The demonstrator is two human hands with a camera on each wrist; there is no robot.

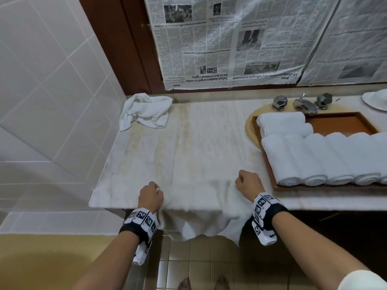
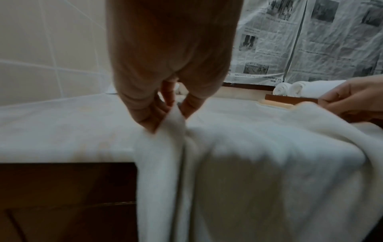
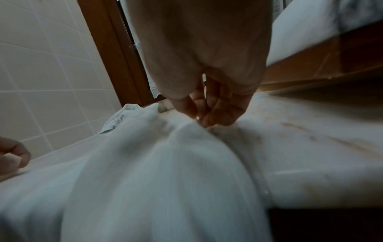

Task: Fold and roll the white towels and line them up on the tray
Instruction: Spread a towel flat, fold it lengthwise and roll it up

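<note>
**Both hands pinching a towel at the counter's near edge**

Our left hand [image 1: 151, 197] pinches one corner of the white towel [image 1: 199, 214] between thumb and curled fingers, and our right hand [image 1: 249, 185] pinches the other corner the same way. In the wrist views the fingertips [image 2: 149, 121] of the left hand and those of the right close tightly on folds of cloth. The towel spans the gap between our hands, its upper part lying on the marble counter [image 1: 188, 143] and the rest hanging over the front edge below our wrists.

Just beyond and to the right of our right hand sits the wooden tray [image 1: 345, 122], with a row of rolled towels [image 1: 322, 160] side by side along its near part and two more rolls laid crosswise behind them. Far ahead of our left hand, at the back of the counter, lies a crumpled towel [image 1: 146, 110]. Behind the tray we see the tap [image 1: 303, 104] and newspaper sheets [image 1: 230, 42] covering the wall.
</note>
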